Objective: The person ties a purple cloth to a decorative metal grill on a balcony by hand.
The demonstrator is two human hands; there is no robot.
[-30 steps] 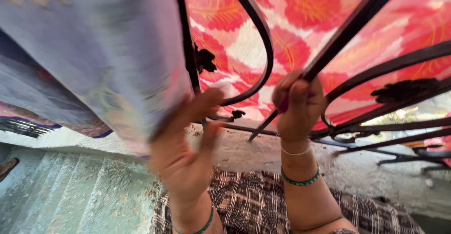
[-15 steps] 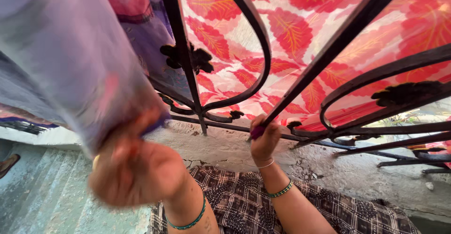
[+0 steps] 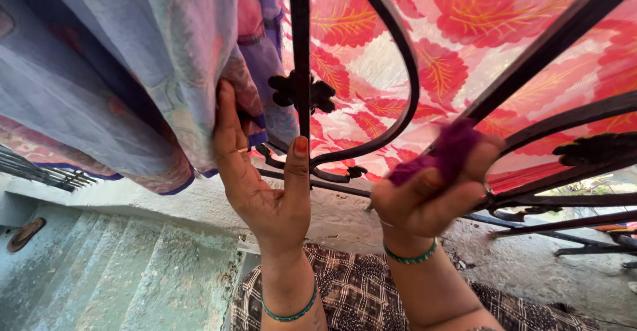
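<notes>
Both wrists are wearing thin green bangles, thumbnail's sporting red polish, plus a brown checked garment below.

Single view only — head-worn camera, so nothing to cross-check against a second angle. It sits just above and behind the person's raised forearms and looks forward and slightly up, not straight down: the black iron grille and the red leaf-print cloth behind it fill the upper right, very close to the lens. The blue-purple cloth hangs close at upper left. Left hand and right hand sit centre frame, near — wrists and a checked garment at the bottom edge. Concrete steps drop away lower left, a concrete ledge lies lower right.
</notes>
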